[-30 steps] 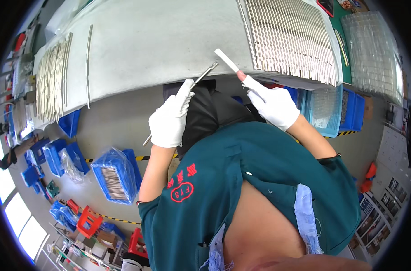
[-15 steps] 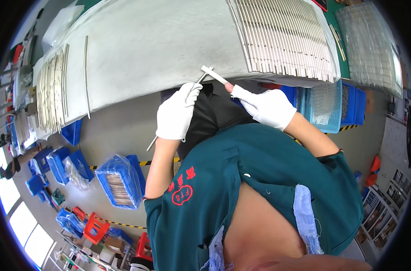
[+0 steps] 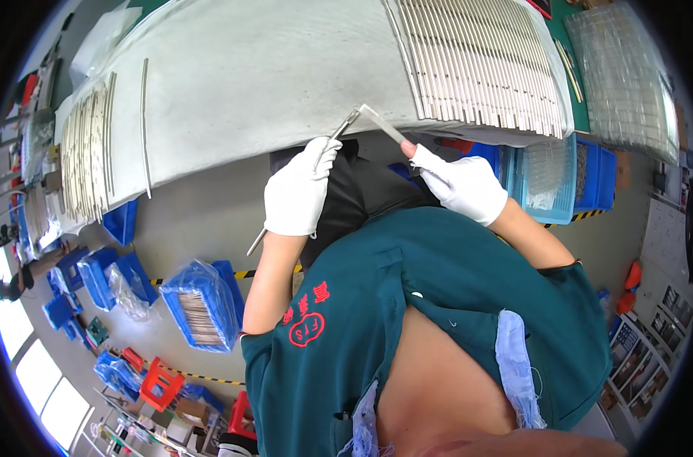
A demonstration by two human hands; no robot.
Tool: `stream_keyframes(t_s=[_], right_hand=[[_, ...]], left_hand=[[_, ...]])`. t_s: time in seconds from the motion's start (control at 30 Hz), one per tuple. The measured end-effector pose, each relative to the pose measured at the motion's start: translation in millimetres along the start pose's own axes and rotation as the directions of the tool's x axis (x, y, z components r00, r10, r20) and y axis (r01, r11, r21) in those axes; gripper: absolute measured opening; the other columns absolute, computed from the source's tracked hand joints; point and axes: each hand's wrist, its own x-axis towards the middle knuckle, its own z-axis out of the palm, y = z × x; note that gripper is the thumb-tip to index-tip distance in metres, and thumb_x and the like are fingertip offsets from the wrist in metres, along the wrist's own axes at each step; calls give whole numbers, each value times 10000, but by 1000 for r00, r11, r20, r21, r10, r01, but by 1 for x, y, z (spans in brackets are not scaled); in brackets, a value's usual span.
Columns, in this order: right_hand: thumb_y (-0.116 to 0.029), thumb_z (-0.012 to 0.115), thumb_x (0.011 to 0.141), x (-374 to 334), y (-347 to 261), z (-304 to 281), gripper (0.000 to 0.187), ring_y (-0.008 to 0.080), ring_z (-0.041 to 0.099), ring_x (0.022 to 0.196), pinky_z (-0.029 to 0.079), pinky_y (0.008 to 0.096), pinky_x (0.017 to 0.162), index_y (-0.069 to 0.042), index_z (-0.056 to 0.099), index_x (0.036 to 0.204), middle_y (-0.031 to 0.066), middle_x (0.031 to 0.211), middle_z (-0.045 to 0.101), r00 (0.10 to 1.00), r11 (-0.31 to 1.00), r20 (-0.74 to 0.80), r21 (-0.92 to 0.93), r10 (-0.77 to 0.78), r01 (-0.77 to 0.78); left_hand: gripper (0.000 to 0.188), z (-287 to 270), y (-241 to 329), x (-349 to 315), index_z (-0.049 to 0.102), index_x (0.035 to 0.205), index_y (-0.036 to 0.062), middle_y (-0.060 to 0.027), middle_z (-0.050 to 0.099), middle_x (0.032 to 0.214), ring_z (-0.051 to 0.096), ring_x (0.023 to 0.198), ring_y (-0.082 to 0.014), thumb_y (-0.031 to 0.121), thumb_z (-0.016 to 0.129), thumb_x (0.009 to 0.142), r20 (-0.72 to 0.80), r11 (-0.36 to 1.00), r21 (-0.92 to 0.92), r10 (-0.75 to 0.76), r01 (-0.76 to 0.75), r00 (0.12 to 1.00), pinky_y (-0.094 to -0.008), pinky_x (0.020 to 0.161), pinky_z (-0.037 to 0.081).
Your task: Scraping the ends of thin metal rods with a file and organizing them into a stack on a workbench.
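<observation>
My left hand (image 3: 297,190), in a white glove, is closed around a thin metal rod (image 3: 345,124). The rod slants up to the right past the front edge of the cloth-covered table, and its lower end shows below my wrist. My right hand (image 3: 467,189) wears a white glove with a bare fingertip showing. Pinched in it is a flat, pale, narrow strip (image 3: 384,124) that slants up to the left. The strip's far tip is at the rod's upper end; whether they touch, I cannot tell.
Rows of metal rods (image 3: 480,65) lie on the white cloth (image 3: 262,68) at the right, more rods (image 3: 87,152) at the left, with a single rod (image 3: 144,126) beside them. Clear plastic trays (image 3: 624,80) sit far right. Blue bins (image 3: 594,179) stand below, and a bagged crate (image 3: 201,308) is on the floor.
My right hand has shifted right and slightly down with the strip. Its tip lay across the rod's end before and is now at that end. My left hand stays nearly still.
</observation>
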Motion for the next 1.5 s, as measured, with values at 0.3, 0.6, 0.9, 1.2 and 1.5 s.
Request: stream_keyframes(t_s=[0.3, 0.6, 0.9, 1.2, 1.5], right_hand=[[-201, 495, 886, 26, -11, 3, 471, 227, 480, 380, 381, 338, 374, -308, 416, 1338, 66, 500, 485, 999, 995, 30, -93, -46, 48], [-198, 527, 866, 17, -6, 9, 476, 210, 432, 329, 366, 318, 349, -281, 449, 1328, 42, 436, 414, 997, 989, -20, -128, -76, 72], [-169, 466, 877, 18, -3, 19, 582, 230, 465, 343, 373, 349, 341, -347, 284, 1400, 57, 483, 498, 998, 994, 10, -81, -69, 70], [-150, 516, 861, 33, -11, 14, 522, 193, 469, 357, 377, 317, 358, -258, 403, 1359, 34, 482, 466, 995, 982, -62, -177, -84, 72], [-178, 509, 877, 53, -5, 17, 540, 222, 524, 423, 429, 329, 409, -152, 342, 1390, 96, 743, 607, 988, 985, -124, -154, -92, 72]], left_hand=[[235, -4, -3, 4, 617, 1068, 106, -87, 655, 959, 627, 824, -263, 242, 538, 893, 199, 947, -217, -196, 238, 960, -307, 718, 491], [236, 3, -12, 3, 609, 1082, 49, -111, 625, 1070, 613, 931, -250, 173, 519, 903, 283, 897, -352, -170, 268, 944, -301, 797, 484], [238, -12, 3, 15, 608, 1088, 40, -97, 637, 1039, 622, 906, -236, 163, 520, 904, 525, 652, -376, -436, 659, 731, -287, 784, 486], [249, 0, -9, 7, 612, 1082, 39, -111, 634, 1065, 615, 940, -240, 193, 521, 909, 316, 868, -353, -239, 348, 918, -286, 812, 472], [244, 5, -5, 4, 620, 1081, 65, -86, 655, 912, 622, 719, -163, 210, 543, 901, 353, 800, -427, -283, 422, 892, -258, 688, 483]])
